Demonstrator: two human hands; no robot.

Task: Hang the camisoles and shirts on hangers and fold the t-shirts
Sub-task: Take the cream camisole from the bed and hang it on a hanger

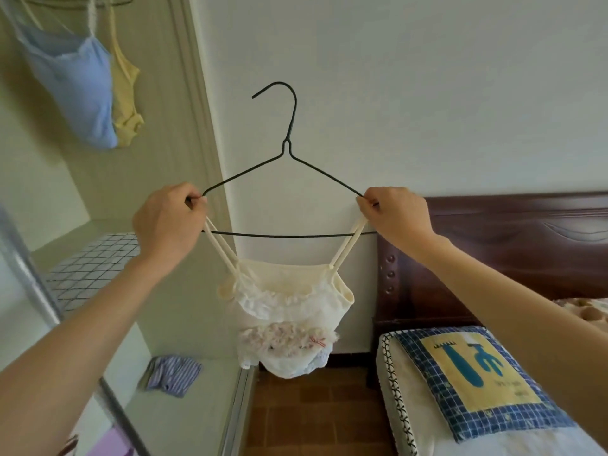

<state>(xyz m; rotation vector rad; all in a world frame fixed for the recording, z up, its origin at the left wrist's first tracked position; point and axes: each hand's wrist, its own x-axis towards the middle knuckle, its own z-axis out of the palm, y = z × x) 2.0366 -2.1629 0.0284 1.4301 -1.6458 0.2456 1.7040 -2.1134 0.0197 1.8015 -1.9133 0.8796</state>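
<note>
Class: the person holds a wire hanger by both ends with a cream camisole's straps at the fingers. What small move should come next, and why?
Probably let go of the straps on the hanger shoulders and carry it left to the wardrobe. Both the left hand and the right hand pinch its ends, the cream camisole hangs below, and two camisoles hang there.

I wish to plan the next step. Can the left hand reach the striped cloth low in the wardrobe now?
Probably not now. The left hand pinches the wire hanger and a camisole strap, so it is busy. The striped cloth lies uncovered well below it.
</note>
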